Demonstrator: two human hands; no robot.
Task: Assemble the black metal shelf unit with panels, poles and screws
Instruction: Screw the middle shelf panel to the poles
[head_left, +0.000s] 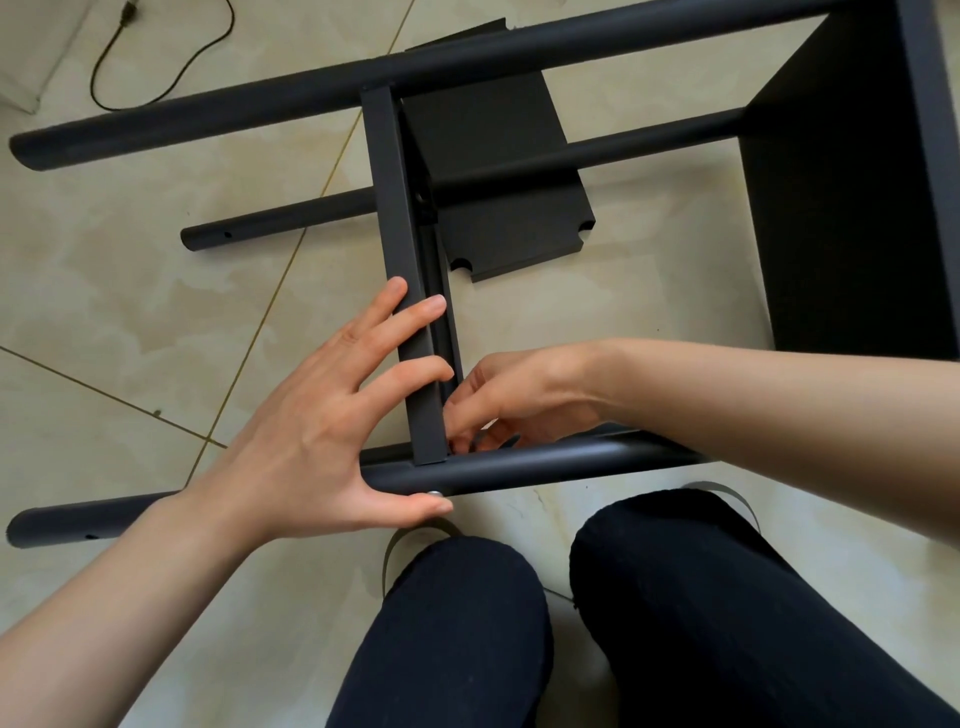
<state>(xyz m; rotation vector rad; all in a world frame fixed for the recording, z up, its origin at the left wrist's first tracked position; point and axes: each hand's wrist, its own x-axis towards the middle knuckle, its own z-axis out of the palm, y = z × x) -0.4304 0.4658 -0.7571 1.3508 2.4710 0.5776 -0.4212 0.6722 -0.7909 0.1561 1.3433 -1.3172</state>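
With the left hand (332, 421) spread open bracing the panel (410, 332) and the right hand (498, 405) pinching something unseen at the near pole (519, 467), misaligned holes risk cross-threading the screw (434, 493).

Left arm: bare forearm enters from the lower left, angled up and to the right.
Left hand (317, 421): palm down, fingers (410, 317) spread wide and extended; thumb (410, 505) stretched out to the right, well apart from the fingers.
Right arm: bare forearm enters from the right edge, running left, wrist bent downward.
Right hand (511, 400): back of hand up, fingers curled down and inward; fingertips bunched, partly hidden.
Legs: both knees bent, in dark trousers, at the bottom centre.
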